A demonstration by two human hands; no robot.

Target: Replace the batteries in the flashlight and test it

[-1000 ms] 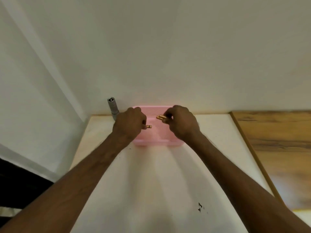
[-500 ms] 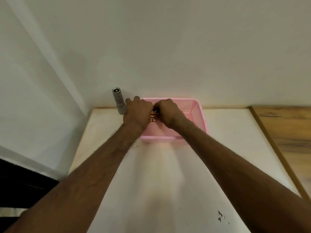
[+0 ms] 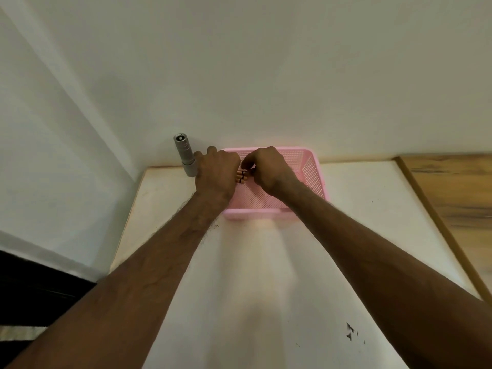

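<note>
Grey flashlight (image 3: pixel 185 155) stands upright; gold batts (image 3: pixel 241 177) w/ black bands.

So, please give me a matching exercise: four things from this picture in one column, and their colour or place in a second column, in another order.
1. flashlight
2. basket
3. batteries
4. black marks

a. pink, against the wall
b. dark, on the white table
c. between left hand and right hand
d. grey, left of the basket

Pairs: 1-d, 2-a, 3-c, 4-b.
</note>
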